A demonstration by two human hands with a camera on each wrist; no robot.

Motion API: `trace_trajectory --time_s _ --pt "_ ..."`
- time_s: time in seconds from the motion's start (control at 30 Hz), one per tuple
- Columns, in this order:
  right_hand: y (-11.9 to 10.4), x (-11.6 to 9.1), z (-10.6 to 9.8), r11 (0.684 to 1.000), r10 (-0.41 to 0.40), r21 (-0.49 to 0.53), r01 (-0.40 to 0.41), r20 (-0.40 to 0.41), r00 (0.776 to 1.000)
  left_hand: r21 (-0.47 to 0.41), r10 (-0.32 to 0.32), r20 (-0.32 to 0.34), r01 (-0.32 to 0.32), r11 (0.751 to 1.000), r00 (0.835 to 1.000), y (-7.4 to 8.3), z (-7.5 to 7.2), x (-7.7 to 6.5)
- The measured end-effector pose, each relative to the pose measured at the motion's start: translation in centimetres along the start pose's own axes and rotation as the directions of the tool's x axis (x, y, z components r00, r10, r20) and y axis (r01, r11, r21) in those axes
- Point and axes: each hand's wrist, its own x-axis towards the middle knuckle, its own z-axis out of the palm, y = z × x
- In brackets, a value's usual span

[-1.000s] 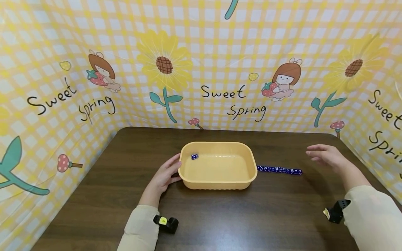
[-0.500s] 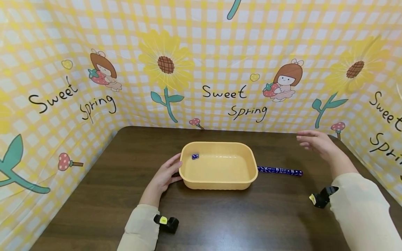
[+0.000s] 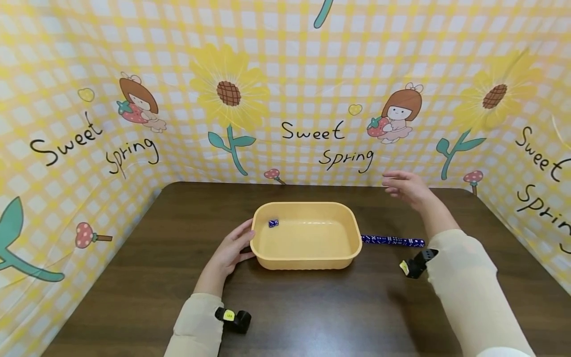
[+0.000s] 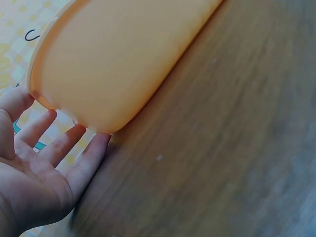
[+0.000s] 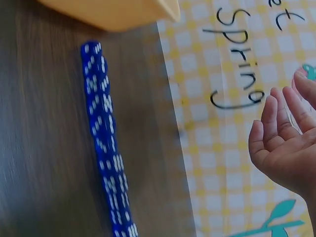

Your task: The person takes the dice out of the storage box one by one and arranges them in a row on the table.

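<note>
A yellow plastic tray [image 3: 308, 265] stands mid-table, and blue dice [image 3: 273, 223] with white pips lie inside it near the left end. My left hand [image 3: 229, 251] touches the outside of the tray's left end; in the left wrist view its fingertips meet the wall near the rim. A straight row of blue dice [image 3: 392, 241] extends rightward from the tray's right side. Beyond that row, my right hand [image 3: 408, 188] is raised with loosely bent fingers and an empty palm, also visible in the right wrist view.
The dark wooden table [image 3: 308, 312] backs onto a yellow checked cloth [image 3: 308, 74] with printed flowers and lettering, which also rises at both sides. Black cameras sit on the left sleeve [image 3: 196, 322] and right sleeve [image 3: 464, 282].
My right hand has moved left and farther back, from right of the dice row to above the table's back edge. The left hand, tray and dice keep their places.
</note>
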Motion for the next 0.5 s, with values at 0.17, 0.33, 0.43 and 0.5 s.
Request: trace_trajectory --time_s 0.17,0.33,0.43,0.5 --pt "0.4 1.0 2.3 0.999 0.002 0.041 -0.002 0.003 1.000 0.004 -0.002 -0.009 0.002 1.000 1.000 0.0 -0.1 0.0" --pt "0.7 2.0 4.7 1.000 0.007 0.003 -0.007 0.011 1.000 0.003 -0.004 -0.004 0.004 1.000 1.000 0.0 -0.1 -0.1" --pt "0.7 2.6 6.1 0.999 0.006 -0.032 -0.005 0.012 1.000 0.003 -0.001 0.003 0.001 1.000 1.000 0.0 -0.1 0.0" --pt "0.7 2.9 7.1 0.999 0.012 -0.043 -0.011 0.017 1.000 0.000 0.002 0.004 -0.002 1.000 1.000 0.0 -0.1 -0.1"
